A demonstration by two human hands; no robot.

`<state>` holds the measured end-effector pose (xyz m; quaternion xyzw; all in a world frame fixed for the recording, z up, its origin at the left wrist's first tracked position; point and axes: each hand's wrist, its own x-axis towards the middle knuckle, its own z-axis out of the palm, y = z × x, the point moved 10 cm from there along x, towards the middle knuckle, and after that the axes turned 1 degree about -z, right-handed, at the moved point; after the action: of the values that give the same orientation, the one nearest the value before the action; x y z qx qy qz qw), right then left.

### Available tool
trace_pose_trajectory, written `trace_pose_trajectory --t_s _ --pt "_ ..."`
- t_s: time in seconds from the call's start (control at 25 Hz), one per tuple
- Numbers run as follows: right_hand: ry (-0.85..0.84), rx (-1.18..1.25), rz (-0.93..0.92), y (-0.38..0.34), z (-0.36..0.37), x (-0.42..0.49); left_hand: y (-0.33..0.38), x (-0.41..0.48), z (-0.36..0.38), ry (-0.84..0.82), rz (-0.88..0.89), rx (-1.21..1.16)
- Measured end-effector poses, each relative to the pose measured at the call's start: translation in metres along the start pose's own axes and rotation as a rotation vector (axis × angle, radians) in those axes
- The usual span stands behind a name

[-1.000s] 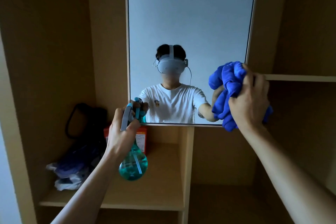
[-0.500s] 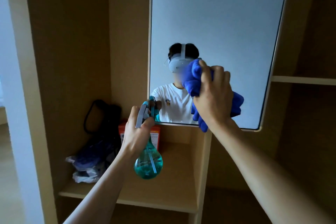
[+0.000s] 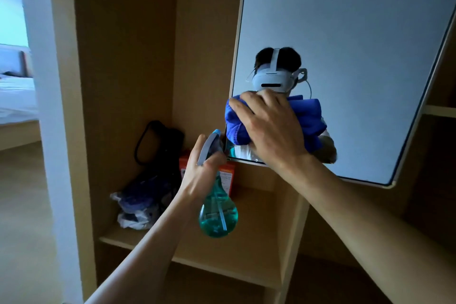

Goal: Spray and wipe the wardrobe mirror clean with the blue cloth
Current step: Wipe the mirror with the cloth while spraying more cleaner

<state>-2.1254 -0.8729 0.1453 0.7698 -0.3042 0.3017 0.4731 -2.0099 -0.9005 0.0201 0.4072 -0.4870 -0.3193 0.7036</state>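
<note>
The wardrobe mirror [image 3: 345, 32] fills the upper right of the head view, tilted, and reflects a person with a white headset. My right hand [image 3: 271, 128] presses a bunched blue cloth [image 3: 309, 118] flat against the mirror's lower left corner. My left hand [image 3: 199, 173] grips the neck of a teal spray bottle [image 3: 218, 215] just below and left of that corner, with its grey nozzle pointing up. The bottle holds some blue-green liquid.
An open wooden wardrobe [image 3: 128, 57] surrounds the mirror. On its shelf [image 3: 251, 249] lie a black bag [image 3: 160, 145], an orange box [image 3: 227, 175] and a crumpled plastic bag [image 3: 133, 215]. A bed [image 3: 14, 96] shows at the far left past a white door frame.
My right hand has swept the blue cloth leftward across the mirror, from its lower right edge to its lower left corner. The view has shifted left; the left hand still holds the bottle.
</note>
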Motion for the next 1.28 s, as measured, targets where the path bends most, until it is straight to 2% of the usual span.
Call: trace_pose_trajectory --t_s 0.08,0.24,0.52,0.64,0.84,1.04,1.28 --pt "-0.029 -0.009 -0.017 -0.015 0.010 -0.015 0.010 -0.002 0.004 -0.045 0.084 -0.007" --pt "-0.063 0.019 -0.031 -0.040 0.025 -0.047 0.009 -0.003 0.003 -0.074 0.084 -0.038" --pt "-0.183 0.095 -0.102 -0.044 0.033 -0.060 0.015 0.005 0.001 -0.173 0.091 0.215" --pt "-0.170 0.073 -0.076 -0.026 0.026 -0.062 0.002 0.004 -0.003 -0.147 0.058 0.313" --pt "-0.085 0.010 0.078 0.036 0.002 -0.039 -0.010 -0.003 0.001 -0.126 0.085 0.352" --pt "-0.090 -0.006 0.022 0.023 0.013 -0.055 -0.003 -0.010 0.018 -0.121 0.148 0.325" --pt "-0.142 0.053 -0.015 -0.005 0.035 -0.097 -0.001 -0.017 0.033 -0.109 0.135 0.305"
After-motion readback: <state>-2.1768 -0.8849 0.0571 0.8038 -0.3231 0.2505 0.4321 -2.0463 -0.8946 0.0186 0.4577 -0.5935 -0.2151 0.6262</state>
